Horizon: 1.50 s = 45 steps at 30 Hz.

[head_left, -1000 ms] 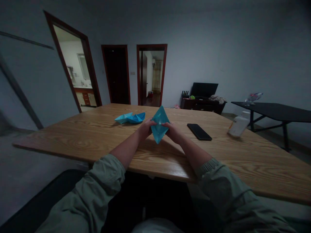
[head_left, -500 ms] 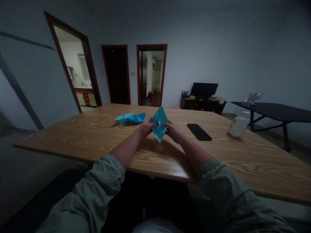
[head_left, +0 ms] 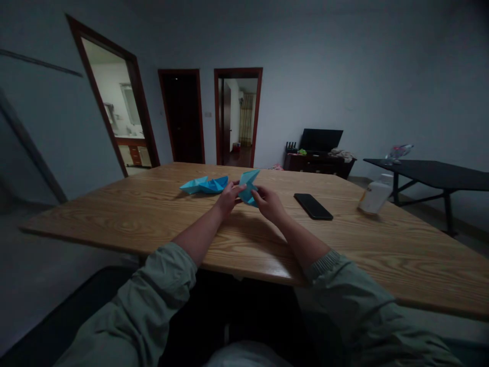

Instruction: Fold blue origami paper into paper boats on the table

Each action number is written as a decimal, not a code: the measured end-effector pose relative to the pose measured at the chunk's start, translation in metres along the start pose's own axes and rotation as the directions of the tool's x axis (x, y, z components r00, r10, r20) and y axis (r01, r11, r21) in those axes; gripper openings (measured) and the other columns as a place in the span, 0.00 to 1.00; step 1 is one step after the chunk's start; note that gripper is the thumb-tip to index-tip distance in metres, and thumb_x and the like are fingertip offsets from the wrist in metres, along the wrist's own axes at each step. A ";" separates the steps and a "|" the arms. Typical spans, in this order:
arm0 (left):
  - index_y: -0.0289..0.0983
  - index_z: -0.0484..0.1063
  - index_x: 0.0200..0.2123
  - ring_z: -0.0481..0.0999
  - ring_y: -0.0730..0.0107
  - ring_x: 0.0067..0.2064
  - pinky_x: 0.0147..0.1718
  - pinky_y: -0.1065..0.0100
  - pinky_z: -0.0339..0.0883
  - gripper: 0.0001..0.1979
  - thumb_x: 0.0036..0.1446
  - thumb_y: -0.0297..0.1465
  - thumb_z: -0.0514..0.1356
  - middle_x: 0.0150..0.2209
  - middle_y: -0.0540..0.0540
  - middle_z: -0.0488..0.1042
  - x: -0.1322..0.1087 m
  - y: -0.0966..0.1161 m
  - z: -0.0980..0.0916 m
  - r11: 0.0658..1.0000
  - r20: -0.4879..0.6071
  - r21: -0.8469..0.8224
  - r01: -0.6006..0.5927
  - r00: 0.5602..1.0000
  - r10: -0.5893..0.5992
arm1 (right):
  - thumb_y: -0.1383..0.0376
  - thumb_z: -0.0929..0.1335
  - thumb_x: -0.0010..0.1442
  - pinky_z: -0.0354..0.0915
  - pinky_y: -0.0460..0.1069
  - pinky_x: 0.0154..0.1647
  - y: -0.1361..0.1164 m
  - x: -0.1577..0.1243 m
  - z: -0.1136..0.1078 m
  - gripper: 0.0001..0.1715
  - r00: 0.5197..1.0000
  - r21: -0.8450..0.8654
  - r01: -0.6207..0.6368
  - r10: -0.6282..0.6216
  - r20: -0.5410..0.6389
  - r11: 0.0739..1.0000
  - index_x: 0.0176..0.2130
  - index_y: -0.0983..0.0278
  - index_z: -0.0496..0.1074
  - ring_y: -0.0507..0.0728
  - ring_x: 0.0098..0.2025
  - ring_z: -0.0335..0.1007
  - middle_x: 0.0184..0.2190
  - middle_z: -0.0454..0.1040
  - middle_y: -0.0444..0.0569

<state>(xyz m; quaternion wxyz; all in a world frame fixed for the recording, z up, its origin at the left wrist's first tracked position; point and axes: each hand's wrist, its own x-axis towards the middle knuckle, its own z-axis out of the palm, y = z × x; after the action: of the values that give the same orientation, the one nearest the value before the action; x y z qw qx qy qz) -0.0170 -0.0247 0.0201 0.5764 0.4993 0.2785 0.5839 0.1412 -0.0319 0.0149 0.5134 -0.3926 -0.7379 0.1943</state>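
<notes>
A light blue folded paper (head_left: 248,187) is held up between my two hands, just above the wooden table. My left hand (head_left: 228,198) pinches its left side, thumb on the near face. On the right side, my right hand (head_left: 268,202) grips it near the lower edge with thumb and fingers. The paper's upper part leans to the right in a point; its lower part is partly behind my fingers. Beyond my left hand lie a pale blue origami boat (head_left: 193,185) and a darker blue origami boat (head_left: 214,185), touching each other.
On the wooden table (head_left: 126,219), a black smartphone (head_left: 313,206) lies right of my hands. Farther right stands a white bottle (head_left: 376,194). A black table (head_left: 431,172) is off to the right, and a television (head_left: 321,140) stands by the back wall.
The folded paper has gone from an open, upright diamond facing me to a narrower, bent shape with its top leaning right. Both hands have shifted their grip on it.
</notes>
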 end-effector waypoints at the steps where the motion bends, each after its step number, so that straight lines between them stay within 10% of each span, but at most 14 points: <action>1: 0.39 0.67 0.40 0.74 0.68 0.35 0.36 0.66 0.67 0.18 0.48 0.41 0.62 0.34 0.49 0.74 0.000 0.001 0.000 1.000 0.023 -0.016 0.001 1.000 -0.001 | 0.52 0.63 0.59 0.60 0.49 0.34 0.001 0.001 -0.001 0.19 1.000 0.025 -0.004 0.004 -0.001 1.000 0.40 0.62 0.75 0.55 0.31 0.67 0.31 0.75 0.47; 15: 0.37 0.71 0.33 0.73 0.66 0.34 0.36 0.64 0.66 0.14 0.51 0.43 0.58 0.32 0.47 0.74 0.005 -0.003 -0.005 0.998 0.047 -0.033 0.047 0.998 -0.045 | 0.47 0.67 0.52 0.62 0.48 0.36 -0.001 0.005 -0.006 0.25 0.972 0.342 -0.226 0.189 0.138 0.912 0.34 0.65 0.75 0.53 0.32 0.65 0.29 0.74 0.46; 24: 0.38 0.69 0.36 0.73 0.70 0.34 0.36 0.66 0.67 0.13 0.51 0.40 0.61 0.32 0.49 0.72 0.004 -0.002 -0.003 1.000 0.055 -0.010 0.024 0.998 -0.023 | 0.52 0.64 0.57 0.63 0.51 0.39 0.009 0.006 0.000 0.21 0.992 0.179 -0.050 0.069 -0.103 0.983 0.46 0.59 0.72 0.56 0.37 0.68 0.36 0.74 0.48; 32: 0.37 0.69 0.36 0.75 0.68 0.33 0.37 0.63 0.69 0.15 0.51 0.42 0.62 0.33 0.47 0.74 0.004 -0.006 -0.004 0.998 0.086 -0.045 0.047 0.995 -0.043 | 0.58 0.64 0.57 0.63 0.51 0.37 0.010 0.008 -0.003 0.12 0.991 0.079 -0.039 0.049 -0.126 0.996 0.37 0.62 0.71 0.56 0.34 0.68 0.32 0.73 0.48; 40: 0.38 0.70 0.44 0.74 0.62 0.48 0.51 0.57 0.63 0.18 0.54 0.42 0.59 0.48 0.43 0.74 0.001 0.000 -0.001 0.983 0.118 -0.180 0.029 0.993 -0.008 | 0.62 0.62 0.57 0.65 0.55 0.42 0.005 0.006 -0.005 0.17 0.931 -0.125 0.048 -0.090 -0.355 0.991 0.46 0.63 0.67 0.58 0.39 0.68 0.42 0.71 0.54; 45: 0.43 0.69 0.51 0.65 0.60 0.59 0.56 0.57 0.57 0.20 0.56 0.42 0.57 0.57 0.47 0.67 -0.004 -0.001 0.007 0.984 0.221 -0.174 0.020 0.975 0.020 | 0.61 0.68 0.50 0.63 0.57 0.47 0.004 0.003 0.002 0.28 0.943 -0.296 0.143 -0.221 -0.251 0.945 0.50 0.66 0.65 0.62 0.45 0.67 0.45 0.70 0.58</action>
<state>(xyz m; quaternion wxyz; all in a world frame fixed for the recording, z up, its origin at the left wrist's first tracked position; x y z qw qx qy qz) -0.0113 -0.0299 0.0202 0.6457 0.5088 0.1598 0.5466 0.1405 -0.0266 0.0134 0.5694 -0.4128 -0.7108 -0.0155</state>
